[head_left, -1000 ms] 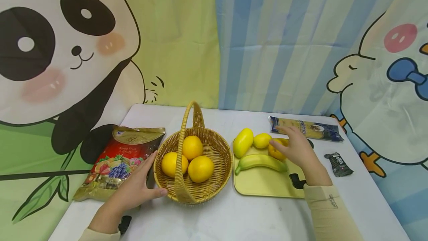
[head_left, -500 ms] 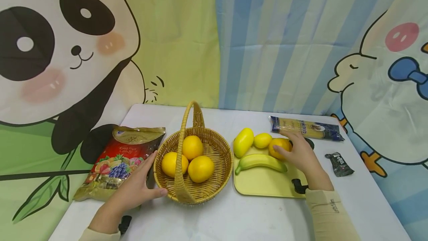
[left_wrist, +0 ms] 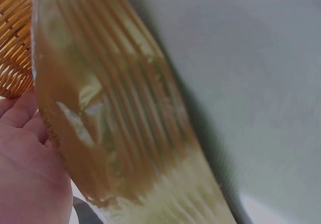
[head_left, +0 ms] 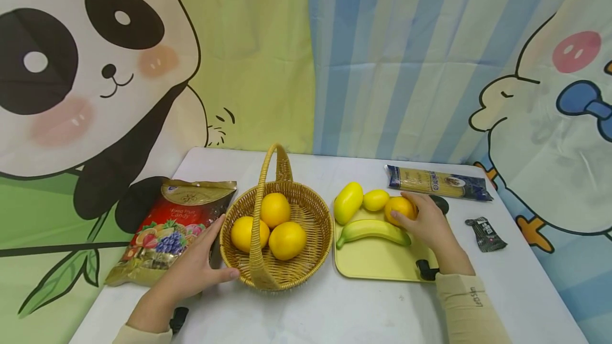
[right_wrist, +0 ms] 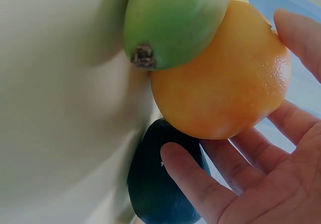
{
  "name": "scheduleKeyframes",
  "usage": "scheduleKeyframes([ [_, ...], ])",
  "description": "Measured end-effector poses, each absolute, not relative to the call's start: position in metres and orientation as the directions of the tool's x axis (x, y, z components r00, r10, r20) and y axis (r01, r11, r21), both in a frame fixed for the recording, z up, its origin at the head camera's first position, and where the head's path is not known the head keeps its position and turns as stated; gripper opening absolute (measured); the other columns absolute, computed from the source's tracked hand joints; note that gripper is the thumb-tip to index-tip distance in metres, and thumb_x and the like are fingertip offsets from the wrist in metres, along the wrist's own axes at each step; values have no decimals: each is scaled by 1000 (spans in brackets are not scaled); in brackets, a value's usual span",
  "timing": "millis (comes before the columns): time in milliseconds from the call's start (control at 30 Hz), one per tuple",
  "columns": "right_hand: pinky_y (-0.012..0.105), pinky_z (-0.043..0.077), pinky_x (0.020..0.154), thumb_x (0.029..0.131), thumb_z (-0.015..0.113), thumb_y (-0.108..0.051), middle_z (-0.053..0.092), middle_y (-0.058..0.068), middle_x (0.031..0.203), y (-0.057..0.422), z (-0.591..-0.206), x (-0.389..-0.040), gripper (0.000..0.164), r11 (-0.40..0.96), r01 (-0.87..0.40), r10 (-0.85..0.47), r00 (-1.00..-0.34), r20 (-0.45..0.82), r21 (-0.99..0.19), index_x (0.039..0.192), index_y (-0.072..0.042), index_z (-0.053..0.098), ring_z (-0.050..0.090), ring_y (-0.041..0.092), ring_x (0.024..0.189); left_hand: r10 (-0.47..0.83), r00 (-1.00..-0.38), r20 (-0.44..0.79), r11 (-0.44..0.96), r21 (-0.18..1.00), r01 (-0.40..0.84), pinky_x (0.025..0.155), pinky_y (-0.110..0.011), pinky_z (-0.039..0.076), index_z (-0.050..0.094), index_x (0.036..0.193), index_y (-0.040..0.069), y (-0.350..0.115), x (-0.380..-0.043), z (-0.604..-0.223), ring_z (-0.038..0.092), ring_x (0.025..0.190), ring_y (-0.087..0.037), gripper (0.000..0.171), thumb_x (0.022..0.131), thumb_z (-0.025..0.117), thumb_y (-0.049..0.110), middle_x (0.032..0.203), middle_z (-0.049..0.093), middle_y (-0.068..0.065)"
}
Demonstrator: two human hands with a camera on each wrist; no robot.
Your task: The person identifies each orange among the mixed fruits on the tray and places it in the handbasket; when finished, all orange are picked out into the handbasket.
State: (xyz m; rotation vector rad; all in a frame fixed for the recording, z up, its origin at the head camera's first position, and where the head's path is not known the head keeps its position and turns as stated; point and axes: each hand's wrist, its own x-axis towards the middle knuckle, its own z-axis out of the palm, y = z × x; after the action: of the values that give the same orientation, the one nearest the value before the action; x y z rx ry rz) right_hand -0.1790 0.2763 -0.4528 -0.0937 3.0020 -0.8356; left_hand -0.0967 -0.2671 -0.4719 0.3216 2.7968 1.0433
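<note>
A wicker basket (head_left: 313, 259) with a tall handle holds 3 oranges (head_left: 287, 241). My left hand (head_left: 193, 269) rests against its left side, fingers straight along the wall and thumb at the front rim. On the yellow tray (head_left: 368, 267) my right hand (head_left: 427, 225) has its thumb and fingers around another orange (right_wrist: 220, 78). In the right wrist view one fingertip lies over a dark green avocado-like fruit (right_wrist: 160, 184), and the banana (right_wrist: 175, 23) overlaps the orange. A mango (head_left: 348, 203) and a lemon (head_left: 375, 200) lie to the orange's left.
A red and gold bag of fruit candy (head_left: 177, 222) lies left of the basket, partly behind my left hand. Behind the tray is a long pasta packet (head_left: 437, 182). A small black wrapped packet (head_left: 485, 234) lies near the table's right side. Printed curtains (head_left: 358, 68) stand behind the table.
My right hand has come down around the orange on the tray, its fingers closing in from the far side and thumb from the near side. The left hand and basket have stayed put.
</note>
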Motion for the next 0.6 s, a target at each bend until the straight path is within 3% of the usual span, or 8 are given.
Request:
scheduleKeyframes([
  [600, 68, 45, 110, 95, 74, -47, 48, 27, 152, 275, -458, -176, 74, 850, -49, -36, -999, 35, -524, 152, -7, 50, 49, 49, 135, 236, -969, -67, 745, 653, 136, 112, -82, 31, 6, 170, 27, -267, -97, -472, 26, 156, -53, 127, 78, 86, 60, 175, 19, -19],
])
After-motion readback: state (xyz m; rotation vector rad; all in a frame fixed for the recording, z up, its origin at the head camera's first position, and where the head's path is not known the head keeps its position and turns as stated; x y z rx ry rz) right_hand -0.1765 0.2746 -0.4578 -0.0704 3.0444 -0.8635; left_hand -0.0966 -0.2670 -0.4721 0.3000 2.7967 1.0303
